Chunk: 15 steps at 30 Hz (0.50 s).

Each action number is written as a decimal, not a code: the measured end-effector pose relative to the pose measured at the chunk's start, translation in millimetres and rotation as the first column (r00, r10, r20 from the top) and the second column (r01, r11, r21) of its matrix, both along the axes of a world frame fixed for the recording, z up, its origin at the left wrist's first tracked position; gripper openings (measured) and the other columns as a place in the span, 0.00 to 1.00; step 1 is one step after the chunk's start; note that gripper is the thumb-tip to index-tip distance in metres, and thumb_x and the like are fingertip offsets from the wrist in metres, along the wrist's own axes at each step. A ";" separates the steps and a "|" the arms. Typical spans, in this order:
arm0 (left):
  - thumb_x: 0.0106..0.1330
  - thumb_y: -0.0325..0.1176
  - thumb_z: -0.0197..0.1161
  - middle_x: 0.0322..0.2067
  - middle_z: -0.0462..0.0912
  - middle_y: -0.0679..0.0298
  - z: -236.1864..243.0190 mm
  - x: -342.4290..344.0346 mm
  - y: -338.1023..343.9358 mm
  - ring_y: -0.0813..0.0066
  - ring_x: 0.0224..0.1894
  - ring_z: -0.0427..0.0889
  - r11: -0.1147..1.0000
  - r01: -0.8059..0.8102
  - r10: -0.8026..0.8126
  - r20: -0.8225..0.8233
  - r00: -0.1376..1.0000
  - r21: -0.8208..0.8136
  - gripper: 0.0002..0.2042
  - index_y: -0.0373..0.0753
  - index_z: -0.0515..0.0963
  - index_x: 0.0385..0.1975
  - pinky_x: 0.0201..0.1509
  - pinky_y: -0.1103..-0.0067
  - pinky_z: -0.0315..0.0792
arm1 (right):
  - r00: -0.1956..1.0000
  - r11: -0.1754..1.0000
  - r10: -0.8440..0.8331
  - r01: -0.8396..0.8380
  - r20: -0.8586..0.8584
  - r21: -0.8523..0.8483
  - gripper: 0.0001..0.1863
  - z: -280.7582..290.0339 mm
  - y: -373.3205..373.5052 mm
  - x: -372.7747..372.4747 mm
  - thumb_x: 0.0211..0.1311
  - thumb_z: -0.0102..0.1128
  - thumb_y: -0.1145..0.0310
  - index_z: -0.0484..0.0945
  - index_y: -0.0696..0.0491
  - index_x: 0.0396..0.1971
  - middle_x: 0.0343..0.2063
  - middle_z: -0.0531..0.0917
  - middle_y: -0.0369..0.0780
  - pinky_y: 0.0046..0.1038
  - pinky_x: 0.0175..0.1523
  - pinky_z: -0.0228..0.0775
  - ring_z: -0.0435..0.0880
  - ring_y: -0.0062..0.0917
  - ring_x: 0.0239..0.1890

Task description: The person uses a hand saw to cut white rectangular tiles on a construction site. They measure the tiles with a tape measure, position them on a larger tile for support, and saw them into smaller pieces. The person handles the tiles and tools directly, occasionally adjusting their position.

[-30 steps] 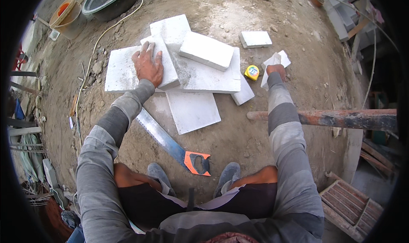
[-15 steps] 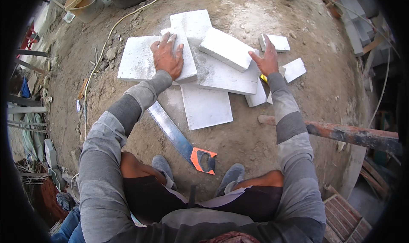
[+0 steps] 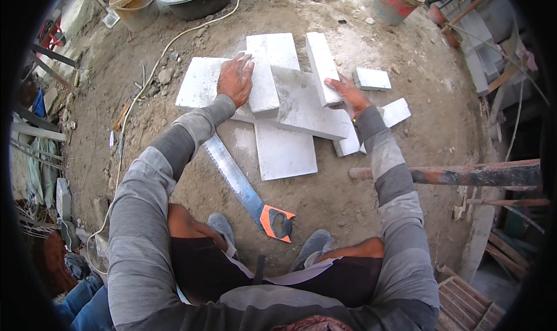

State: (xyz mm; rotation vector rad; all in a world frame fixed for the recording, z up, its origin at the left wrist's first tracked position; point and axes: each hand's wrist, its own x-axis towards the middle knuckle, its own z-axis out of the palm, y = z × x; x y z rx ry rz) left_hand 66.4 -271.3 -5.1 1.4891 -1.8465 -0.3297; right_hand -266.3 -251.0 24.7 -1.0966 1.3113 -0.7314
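White lightweight blocks lie in a loose pile on the dirt in front of me. My left hand (image 3: 235,80) is at the left side of one long white block (image 3: 264,92), its fingers bent over the upper edge. My right hand (image 3: 350,95) grips a narrow-looking white block (image 3: 320,64) at its near right end, thumb on top; the other fingers are partly hidden. Both blocks rest on a wide, dusty white slab (image 3: 299,101). Between my feet and the pile lies a hand saw (image 3: 238,177) with an orange and black handle (image 3: 277,223).
Smaller white pieces (image 3: 372,79) lie right of the pile. A rusty pole (image 3: 452,174) juts in from the right. Along the back stand a bucket (image 3: 134,9), a black tub (image 3: 197,0) and a red-marked bucket (image 3: 397,4). A pale cable (image 3: 154,75) runs down the left.
The right-hand block has swung from slanting sideways to pointing away from me and appears tipped onto its narrow side. My left hand has slid toward its block's left edge. My view has shifted slightly.
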 end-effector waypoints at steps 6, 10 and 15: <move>0.74 0.50 0.51 0.63 0.70 0.48 67.1 -45.9 38.2 0.55 0.65 0.71 0.896 0.393 -0.339 -0.254 0.906 0.205 0.27 0.39 0.68 0.65 0.66 0.65 0.68 | 0.882 0.996 0.010 -0.050 0.471 0.072 0.41 68.5 27.7 48.6 0.66 0.58 0.43 0.55 0.49 0.70 0.61 0.70 0.46 0.52 0.60 0.70 0.74 0.39 0.61; 0.72 0.58 0.49 0.70 0.56 0.42 70.4 -53.7 53.4 0.50 0.72 0.56 0.897 0.427 -0.382 -0.280 0.881 0.117 0.39 0.33 0.52 0.72 0.74 0.66 0.54 | 0.880 0.992 0.097 -0.122 0.464 0.023 0.41 74.2 29.6 78.7 0.68 0.54 0.42 0.53 0.51 0.70 0.63 0.67 0.46 0.54 0.62 0.69 0.72 0.40 0.63; 0.69 0.67 0.45 0.74 0.39 0.40 66.8 -49.9 62.1 0.48 0.77 0.39 0.886 0.450 -0.377 -0.387 0.841 0.114 0.49 0.28 0.38 0.73 0.78 0.68 0.40 | 0.943 0.991 0.108 -0.129 0.313 0.045 0.44 80.9 36.0 114.1 0.68 0.52 0.39 0.53 0.55 0.71 0.68 0.62 0.48 0.47 0.68 0.63 0.63 0.39 0.70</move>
